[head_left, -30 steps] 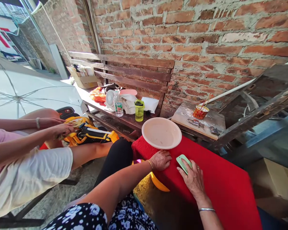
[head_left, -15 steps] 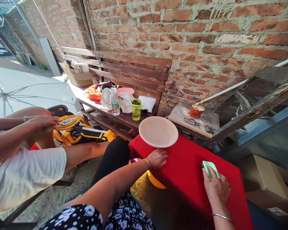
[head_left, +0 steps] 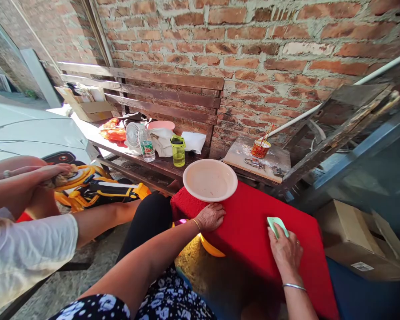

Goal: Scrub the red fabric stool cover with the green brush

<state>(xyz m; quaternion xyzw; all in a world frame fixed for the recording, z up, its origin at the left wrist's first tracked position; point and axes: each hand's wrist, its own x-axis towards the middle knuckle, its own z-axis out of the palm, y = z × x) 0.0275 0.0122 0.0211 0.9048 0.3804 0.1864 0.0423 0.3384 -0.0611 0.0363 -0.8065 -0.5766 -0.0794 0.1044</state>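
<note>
My right hand (head_left: 286, 250) grips a mint-green brush-like tool (head_left: 278, 226) against the red cloth (head_left: 250, 235). The tool's top is flat and rounded; its underside is hidden. Near the cloth's left edge lies my left hand (head_left: 211, 217), palm down with slightly bent fingers, holding nothing that I can see. Just beyond it, a pale pink basin (head_left: 210, 180) sits on the cloth's far left corner, with some liquid visible inside.
Behind the basin, a wooden bench (head_left: 160, 158) carries a water bottle (head_left: 147, 144), a green bottle (head_left: 178, 151) and a small fan (head_left: 132, 134). A paper cup (head_left: 260, 149) stands beside padlocks. Cardboard box (head_left: 356, 240) at right; another person's hand (head_left: 55, 171) at left.
The view has shifted, so most things appear further left. My right hand keeps hold of the mint-green tool on the cloth. My left hand stays by the basin.
</note>
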